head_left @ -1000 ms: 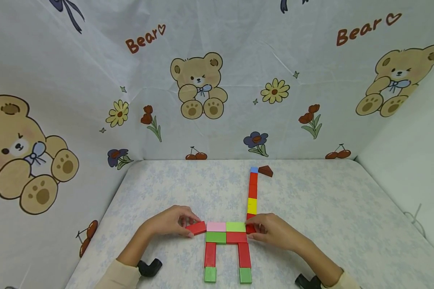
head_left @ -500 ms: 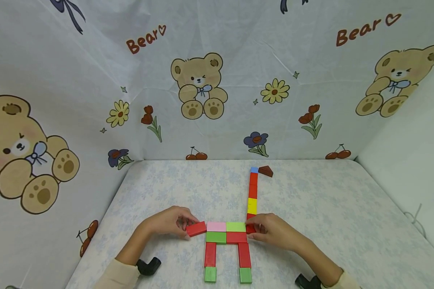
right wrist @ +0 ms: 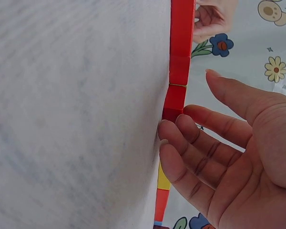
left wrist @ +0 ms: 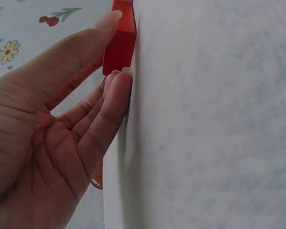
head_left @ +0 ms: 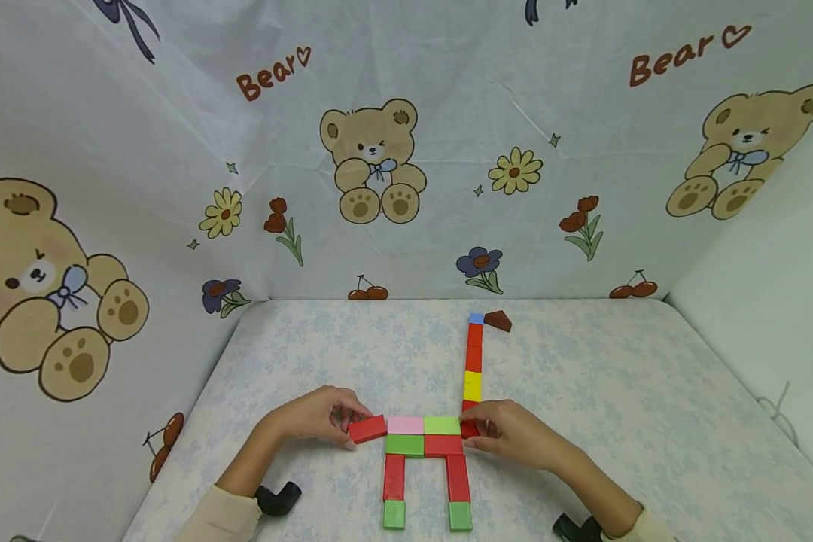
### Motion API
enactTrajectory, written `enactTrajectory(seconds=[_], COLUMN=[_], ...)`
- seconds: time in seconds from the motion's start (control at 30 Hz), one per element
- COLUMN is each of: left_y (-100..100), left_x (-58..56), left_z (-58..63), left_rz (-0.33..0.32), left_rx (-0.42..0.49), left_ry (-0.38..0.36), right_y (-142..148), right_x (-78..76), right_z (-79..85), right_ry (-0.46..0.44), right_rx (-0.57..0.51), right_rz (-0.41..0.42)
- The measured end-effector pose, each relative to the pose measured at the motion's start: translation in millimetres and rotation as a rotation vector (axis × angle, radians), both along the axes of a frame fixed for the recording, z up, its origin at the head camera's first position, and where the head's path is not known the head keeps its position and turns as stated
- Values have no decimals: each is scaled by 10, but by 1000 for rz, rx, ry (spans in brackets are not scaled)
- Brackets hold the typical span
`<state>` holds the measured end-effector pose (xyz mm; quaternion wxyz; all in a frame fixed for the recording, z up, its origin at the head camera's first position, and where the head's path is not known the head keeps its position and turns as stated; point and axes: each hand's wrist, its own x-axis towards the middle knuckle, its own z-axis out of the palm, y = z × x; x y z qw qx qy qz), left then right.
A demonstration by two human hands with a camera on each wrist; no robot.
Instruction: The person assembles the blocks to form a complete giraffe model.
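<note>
Flat coloured blocks form a long-necked, two-legged shape on the table. At its left end, my left hand [head_left: 321, 414] holds a slightly slanted red block [head_left: 367, 429]; the left wrist view shows the thumb against that block [left wrist: 120, 40], with fingertips at its near end. Right of it lie a pink block [head_left: 405, 426] and a light green block [head_left: 440, 426], above a green block [head_left: 404, 446] and a red block. My right hand [head_left: 511, 433] rests by the foot of the neck column. In the right wrist view its fingertips touch a red block [right wrist: 175, 100], thumb apart.
The neck column runs back through a yellow block [head_left: 472, 386] and red ones to a blue block [head_left: 476, 318], with a brown angular block [head_left: 497, 321] beside it. Red legs end in green blocks [head_left: 394, 515]. A bear-printed cloth [head_left: 440, 248] hangs behind the table.
My left fingers have shifted very slightly left on the slanted red block. Over the last half second nothing visibly moves. The right hand and the other blocks stay put.
</note>
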<state>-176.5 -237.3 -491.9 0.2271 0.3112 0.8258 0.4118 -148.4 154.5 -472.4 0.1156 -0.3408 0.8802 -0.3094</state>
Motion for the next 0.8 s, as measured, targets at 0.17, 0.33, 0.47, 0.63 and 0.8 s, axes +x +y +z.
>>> enactTrajectory(seconds=[0.17,0.33,0.47,0.63,0.8], left_y=[14,41,24,-74,-161], left_x=[-5,-47,-77,-99,-175], left_z=[22,53,67,115,245], left_rz=[-23,-20,44,162,275], left_rx=[10,1,-22,-21,-36], left_ry=[-1,38,95,190,338], right_y=[20,42,92,190,359], right_x=[7,40,77,38,-104], right_z=[-2,35,131,307,444], right_ry=[-11,-17,-43,-33,58], right_rx=[-3,13,35,26,9], right_rz=[-10,-31,-59,-100,-174])
